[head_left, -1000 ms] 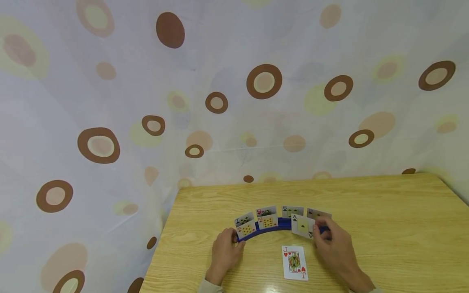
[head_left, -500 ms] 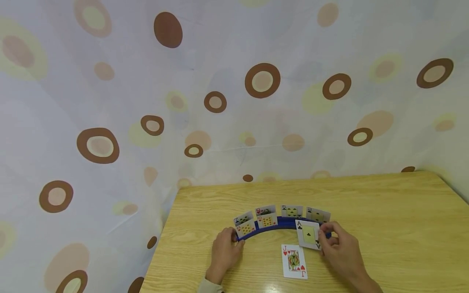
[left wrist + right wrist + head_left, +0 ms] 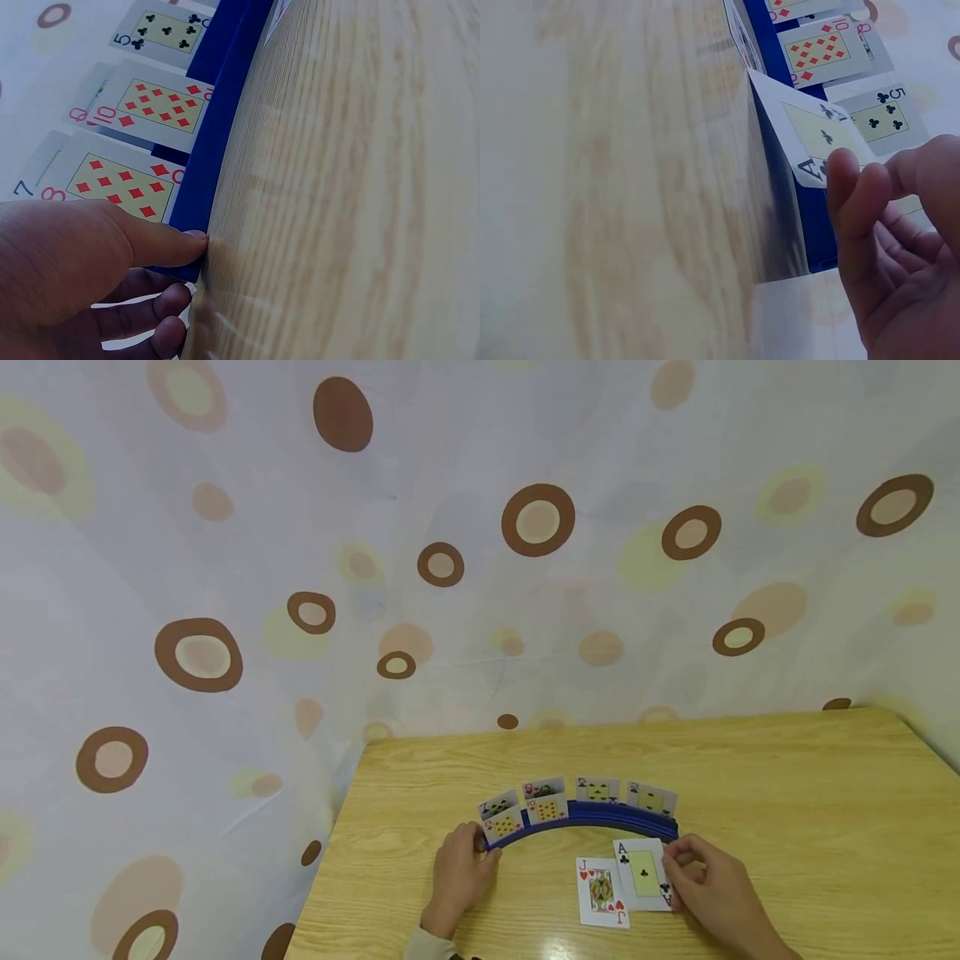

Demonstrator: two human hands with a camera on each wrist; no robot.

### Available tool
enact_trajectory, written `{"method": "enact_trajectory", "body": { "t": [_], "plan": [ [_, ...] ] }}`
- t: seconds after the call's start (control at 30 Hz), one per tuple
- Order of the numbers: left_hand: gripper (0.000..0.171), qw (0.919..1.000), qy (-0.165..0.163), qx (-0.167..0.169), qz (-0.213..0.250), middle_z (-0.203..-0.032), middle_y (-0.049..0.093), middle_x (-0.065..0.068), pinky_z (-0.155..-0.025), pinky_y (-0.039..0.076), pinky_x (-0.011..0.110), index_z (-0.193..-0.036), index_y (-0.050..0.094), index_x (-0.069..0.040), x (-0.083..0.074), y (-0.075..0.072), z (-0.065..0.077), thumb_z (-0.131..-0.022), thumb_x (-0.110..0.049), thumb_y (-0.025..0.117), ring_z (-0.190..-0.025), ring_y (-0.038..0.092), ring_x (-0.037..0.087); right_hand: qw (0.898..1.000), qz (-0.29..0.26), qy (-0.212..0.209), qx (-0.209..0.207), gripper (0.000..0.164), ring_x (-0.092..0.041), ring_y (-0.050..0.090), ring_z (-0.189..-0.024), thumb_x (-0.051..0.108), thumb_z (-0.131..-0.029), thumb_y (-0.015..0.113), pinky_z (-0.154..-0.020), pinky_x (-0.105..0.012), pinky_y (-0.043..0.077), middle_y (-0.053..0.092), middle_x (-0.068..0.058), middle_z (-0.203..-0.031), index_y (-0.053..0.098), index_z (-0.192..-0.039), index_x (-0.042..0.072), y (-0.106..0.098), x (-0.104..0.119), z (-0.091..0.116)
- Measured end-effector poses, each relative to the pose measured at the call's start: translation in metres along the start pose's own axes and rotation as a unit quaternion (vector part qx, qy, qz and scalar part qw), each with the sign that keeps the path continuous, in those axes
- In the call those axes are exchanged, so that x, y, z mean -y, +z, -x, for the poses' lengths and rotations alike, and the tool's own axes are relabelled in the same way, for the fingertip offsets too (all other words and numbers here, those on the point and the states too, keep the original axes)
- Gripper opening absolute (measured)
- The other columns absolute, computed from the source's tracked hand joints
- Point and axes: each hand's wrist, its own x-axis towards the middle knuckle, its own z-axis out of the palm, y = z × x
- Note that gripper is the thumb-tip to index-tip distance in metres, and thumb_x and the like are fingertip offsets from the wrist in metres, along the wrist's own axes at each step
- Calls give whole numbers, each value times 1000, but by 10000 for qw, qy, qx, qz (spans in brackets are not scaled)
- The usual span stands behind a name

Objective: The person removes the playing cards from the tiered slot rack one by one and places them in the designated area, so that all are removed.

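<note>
In the head view my left hand grips the left end of a curved blue playing card holder, thumb on its front face in the left wrist view. My right hand pinches the ace of clubs by its right edge. In the right wrist view this ace tilts in front of the holder. The ace overlaps the edge of a jack of hearts, which lies face up on the table. The ten of diamonds stands in the holder's front row beside the eight of diamonds.
Behind them stand a seven, a queen, the five of clubs and a two. The wooden table reaches back to a wall covering with brown and yellow spots.
The right hand has drawn the ace of clubs away from the holder's front, down toward the person, beside the jack of hearts. The left hand stays on the holder's left end.
</note>
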Motion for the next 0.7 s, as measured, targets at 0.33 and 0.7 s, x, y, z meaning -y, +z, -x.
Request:
{"method": "enact_trajectory", "body": {
  "t": [0.33,0.7],
  "plan": [
    [25,10000,-11,9,-46,-89,57,-2,-76,37,31,-105,66,-7,-1,-1,0,-94,-20,84,-83,46,12,9964,789,277,102,16,-14,63,-69,16,-101,68,-61,-25,49,71,-2,-86,73,-107,2,-8,-4,-4],
    [24,10000,36,-6,20,-87,57,0,-74,35,30,-101,64,-8,0,-1,1,-94,-20,84,-82,44,12,9934,1025,336,390,12,-15,61,-59,14,-94,71,-56,-25,45,65,-1,-68,75,-92,3,-7,1,-9]
  ]
}}
